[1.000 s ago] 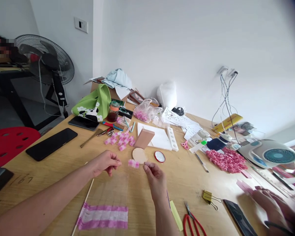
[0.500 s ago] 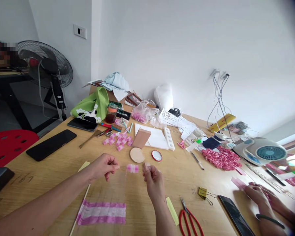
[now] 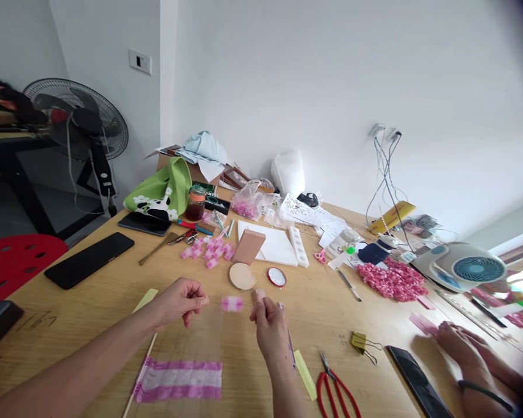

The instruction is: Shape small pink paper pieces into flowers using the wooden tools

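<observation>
The person's left hand [image 3: 178, 302] is hovering at nine o'clock from a fluffy pink tuft [image 3: 232, 303], its fingers curling toward the thumb in a near-closed pinch, and the right hand [image 3: 267, 328] is hovering at three o'clock, its fingertips [image 3: 258, 305] pinched almost shut. Whether either hand has hold of something thin, I cannot tell. The tuft is floating in the air between them, touching neither visibly, above a clear plastic film [image 3: 204, 337]. Below it, a pink-and-white striped strip [image 3: 178, 380] is lying on the wooden table [image 3: 91, 305] beside a thin wooden stick [image 3: 144, 366]. At five o'clock, red-handled scissors [image 3: 335, 389] and a brass binder clip [image 3: 361, 342] are resting. At twelve o'clock, a round beige disc [image 3: 242, 276] is sitting near a red-rimmed mirror [image 3: 277, 277], with loose pink pieces [image 3: 207, 252] behind them. At three o'clock, a co-worker's hand [image 3: 462, 354] is working near a heap of pink tufts [image 3: 392, 280].
</observation>
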`<state>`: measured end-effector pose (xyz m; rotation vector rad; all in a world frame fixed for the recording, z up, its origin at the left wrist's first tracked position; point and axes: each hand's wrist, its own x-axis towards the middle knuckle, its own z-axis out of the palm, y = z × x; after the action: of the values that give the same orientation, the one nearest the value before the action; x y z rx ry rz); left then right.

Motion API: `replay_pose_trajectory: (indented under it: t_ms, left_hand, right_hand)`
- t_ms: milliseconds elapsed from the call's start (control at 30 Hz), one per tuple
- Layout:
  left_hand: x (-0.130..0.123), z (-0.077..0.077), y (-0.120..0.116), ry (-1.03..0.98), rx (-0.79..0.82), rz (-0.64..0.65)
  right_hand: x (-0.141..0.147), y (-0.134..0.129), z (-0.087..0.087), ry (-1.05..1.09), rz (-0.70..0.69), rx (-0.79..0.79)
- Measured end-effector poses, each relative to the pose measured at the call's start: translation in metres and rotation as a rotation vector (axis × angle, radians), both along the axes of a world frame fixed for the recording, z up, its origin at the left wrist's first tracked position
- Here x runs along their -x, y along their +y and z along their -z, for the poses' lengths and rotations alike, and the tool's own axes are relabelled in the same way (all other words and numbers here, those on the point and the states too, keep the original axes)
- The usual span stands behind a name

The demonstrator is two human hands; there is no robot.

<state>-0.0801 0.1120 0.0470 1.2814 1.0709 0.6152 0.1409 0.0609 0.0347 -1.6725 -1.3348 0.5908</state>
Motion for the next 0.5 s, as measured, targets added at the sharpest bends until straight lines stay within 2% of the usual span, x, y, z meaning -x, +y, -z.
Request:
replay_pose_trajectory:
  t_ms: [233, 500]
  left_hand:
    - [0.000, 0.002, -0.001, 0.010, -0.001, -0.005]
    - [0.000, 0.007, -0.002, 0.017, 0.007, -0.003]
  right_hand:
    - [0.000, 0.001, 0.007, 0.044, 0.000, -0.008]
    - [0.000, 0.003, 0.014, 0.245, -0.028, 0.006]
